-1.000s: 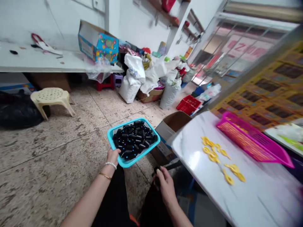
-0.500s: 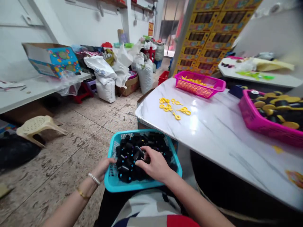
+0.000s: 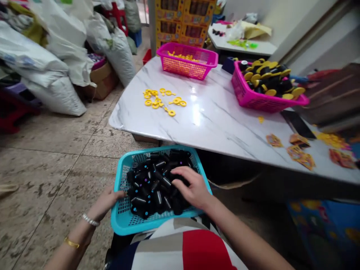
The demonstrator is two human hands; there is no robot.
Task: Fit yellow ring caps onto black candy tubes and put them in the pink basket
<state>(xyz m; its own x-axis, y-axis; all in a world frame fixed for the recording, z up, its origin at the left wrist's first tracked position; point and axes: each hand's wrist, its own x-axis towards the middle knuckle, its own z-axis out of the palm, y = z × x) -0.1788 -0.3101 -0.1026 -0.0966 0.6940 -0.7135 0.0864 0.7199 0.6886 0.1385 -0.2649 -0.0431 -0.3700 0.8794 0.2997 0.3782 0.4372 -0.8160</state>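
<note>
My left hand (image 3: 106,200) holds the left side of a turquoise plastic basket (image 3: 140,226), its thumb over the rim. The basket rests on my lap and is heaped with small black plastic bottles (image 3: 159,198), some showing blue or purple dots. Over the right part of the heap is my right hand (image 3: 194,189), thumb and fingers apart, no bottle visible between them. Its fingertips are close to the bottles; I cannot tell whether they touch.
On the marbled table (image 3: 219,129) lie loose yellow ring-ended wands (image 3: 156,102). A pink basket (image 3: 187,69) holds yellow pieces; another pink basket (image 3: 261,105) is piled with black-and-yellow pieces. A dark phone-like slab (image 3: 298,124) and small printed packets (image 3: 300,156) lie rightward. White sacks (image 3: 53,82) stand left.
My view has swung right and down toward the table. My right hand has let go of the bottle it pinched, and its fingers have spread. My left hand stays on the basket.
</note>
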